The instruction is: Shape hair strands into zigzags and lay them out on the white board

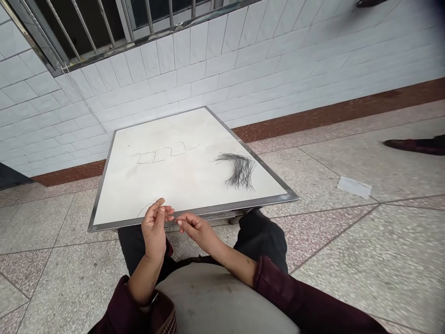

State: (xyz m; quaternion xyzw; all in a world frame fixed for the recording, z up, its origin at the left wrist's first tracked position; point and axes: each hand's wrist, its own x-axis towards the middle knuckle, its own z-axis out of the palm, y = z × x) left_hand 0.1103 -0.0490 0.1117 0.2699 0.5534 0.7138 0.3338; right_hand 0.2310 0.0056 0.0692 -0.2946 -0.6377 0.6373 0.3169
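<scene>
I am looking down at a speckled stone floor (347,260) in a white-tiled room, with a low white desk (194,185) set in front of the person I am watching.

Nearest to me are the dark red sleeves (295,297) and a pale grey cloth (222,301) across the lap, with dark trousers (260,236) under the desk's near edge. Both hands are raised just at that metal edge, close together but not touching. The left hand (155,227) has its grip closed to a pinch, the thumb laid against the forefinger. The right hand (195,228) also has its grip drawn shut, its fingertips pointing toward the left hand. Anything between the fingers is too fine for me to make out.

Just beside the left hand, a thin dark strand (142,211) curls on the desk at the near edge. Further up the desk, a zigzag line of hair (163,155) runs across the middle. To the right of it, well apart from the hands, lies a loose bundle of dark hair (239,171).

Out on the floor to the right are a scrap of paper (353,187) and another person's dark shoe (413,145). Behind the desk, a brown skirting (347,109) runs under the wall (243,55), and a barred window (86,28) sits above.
</scene>
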